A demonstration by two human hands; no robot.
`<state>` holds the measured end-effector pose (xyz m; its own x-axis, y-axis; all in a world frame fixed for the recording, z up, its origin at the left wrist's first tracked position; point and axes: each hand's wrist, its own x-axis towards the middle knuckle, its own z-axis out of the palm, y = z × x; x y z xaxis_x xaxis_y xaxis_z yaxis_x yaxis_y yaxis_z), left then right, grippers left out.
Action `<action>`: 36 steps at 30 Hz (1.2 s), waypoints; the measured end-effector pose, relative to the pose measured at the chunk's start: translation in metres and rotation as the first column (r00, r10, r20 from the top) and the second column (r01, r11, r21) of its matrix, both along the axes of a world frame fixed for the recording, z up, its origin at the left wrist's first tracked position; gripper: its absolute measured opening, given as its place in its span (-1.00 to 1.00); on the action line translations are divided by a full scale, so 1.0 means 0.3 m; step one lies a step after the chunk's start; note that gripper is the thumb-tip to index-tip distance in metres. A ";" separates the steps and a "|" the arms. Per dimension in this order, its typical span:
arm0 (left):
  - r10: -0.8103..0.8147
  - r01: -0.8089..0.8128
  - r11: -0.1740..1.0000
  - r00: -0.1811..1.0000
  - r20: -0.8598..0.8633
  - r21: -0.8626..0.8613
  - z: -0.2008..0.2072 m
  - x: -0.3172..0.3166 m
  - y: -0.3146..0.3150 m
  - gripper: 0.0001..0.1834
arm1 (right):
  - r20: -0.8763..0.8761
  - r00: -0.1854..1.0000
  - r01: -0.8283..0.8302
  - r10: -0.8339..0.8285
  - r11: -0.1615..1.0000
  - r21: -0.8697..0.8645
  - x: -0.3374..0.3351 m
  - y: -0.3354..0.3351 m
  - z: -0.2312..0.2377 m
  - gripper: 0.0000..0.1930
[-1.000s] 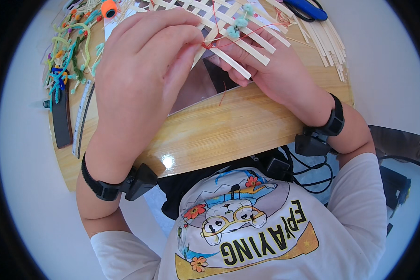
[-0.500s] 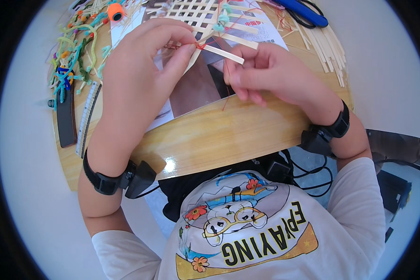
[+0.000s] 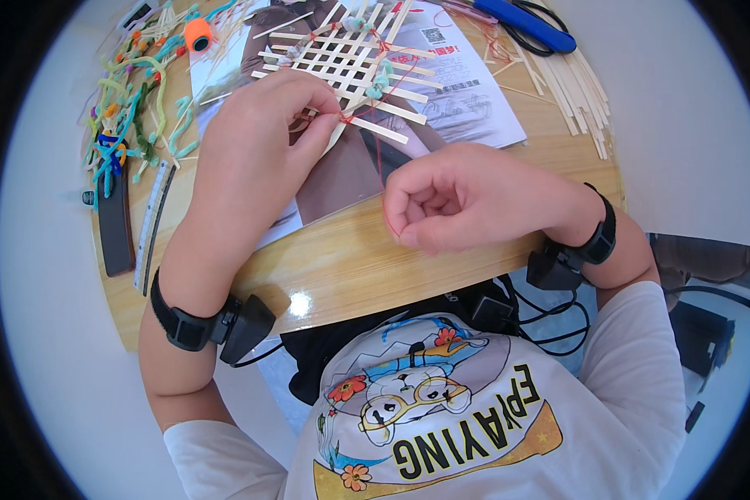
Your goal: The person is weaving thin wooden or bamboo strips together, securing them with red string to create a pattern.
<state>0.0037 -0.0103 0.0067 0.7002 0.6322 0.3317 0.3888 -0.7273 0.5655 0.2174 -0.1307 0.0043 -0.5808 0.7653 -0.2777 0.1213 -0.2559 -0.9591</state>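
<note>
A lattice [image 3: 347, 65] of pale flat wooden strips lies tilted over the printed sheets, with tufts of mint fuzzy yarn [image 3: 381, 81] and red thread wound on its outer strips. My left hand [image 3: 262, 154] pinches its near corner, thumb against forefinger, where the red windings sit. From that corner a red thread [image 3: 380, 162] runs down to my right hand [image 3: 467, 200]. There, thumb and forefinger are pressed together on the thread, the other fingers curled, just above the table's front part. The left fingertips partly hide the held corner.
Printed sheets [image 3: 483, 117] lie beneath the lattice. At left are coloured fuzzy stems [image 3: 129, 100], an orange spool [image 3: 198, 35], a ruler [image 3: 153, 221] and a dark flat case [image 3: 116, 229]. Loose wooden strips [image 3: 577, 92] and a blue-handled tool [image 3: 532, 25] lie at right.
My right hand has moved down and toward me, away from the lattice, drawing the red thread along. The lattice and my left hand sit slightly lower, with more of the weave showing.
</note>
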 end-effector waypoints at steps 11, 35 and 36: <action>-0.044 0.061 0.964 0.997 -0.070 0.259 0.008 0.008 -0.022 -0.91 | 0.253 0.785 0.441 -0.565 0.797 0.413 0.267 0.125 0.114 -0.66; -0.095 0.073 0.909 0.995 0.032 0.409 0.000 0.007 -0.022 -0.90 | -0.188 0.869 0.482 -0.458 0.870 0.103 0.421 0.130 0.103 -0.79; -0.093 0.072 0.910 0.995 0.031 0.409 0.005 0.007 -0.020 -0.90 | -0.190 0.869 0.480 -0.457 0.871 0.102 0.387 0.139 0.107 -0.79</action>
